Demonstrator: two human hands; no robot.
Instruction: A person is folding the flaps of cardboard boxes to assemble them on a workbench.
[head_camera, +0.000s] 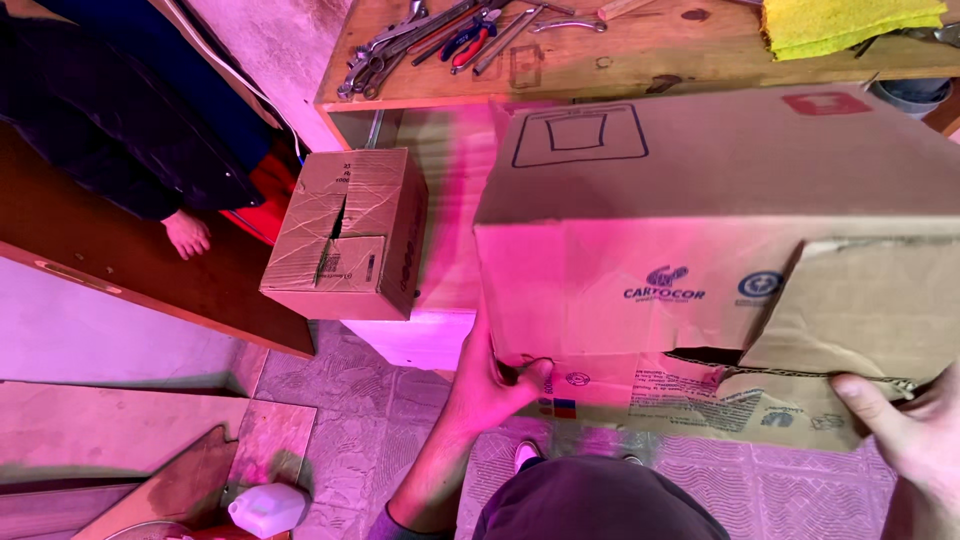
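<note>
You are holding a large cardboard box (700, 200) up in front of you with both hands, close to the edge of the wooden tabletop (640, 60) above it. Your left hand (495, 385) grasps the box at its lower left corner, thumb pressed on the near face and fingers curled around the edge. Your right hand (910, 425) is at the lower right, thumb laid over the torn flap (860, 300) that hangs loose from the near face; the fingers go behind the cardboard, so the grip looks clenched on the flap, though you cannot see the fingertips. The box is tilted, its top panel facing up toward the tabletop and its near face turned toward you, and a ragged tear runs across that face beside the flap.

On the tabletop lie a cluster of wrenches and pliers (430, 40) at the left and a folded yellow cloth (850, 22) at the right. To the left of your box a smaller, creased cardboard box (345, 235) sits on a pale ledge, well apart from your hands. Farther left, another person in a dark jacket stands by a brown board, one hand (187, 235) hanging down. On the patterned floor tiles below, a white plastic jug (268, 508) stands near some wooden panels, and the toe of your shoe (527, 456) shows under the box.
</note>
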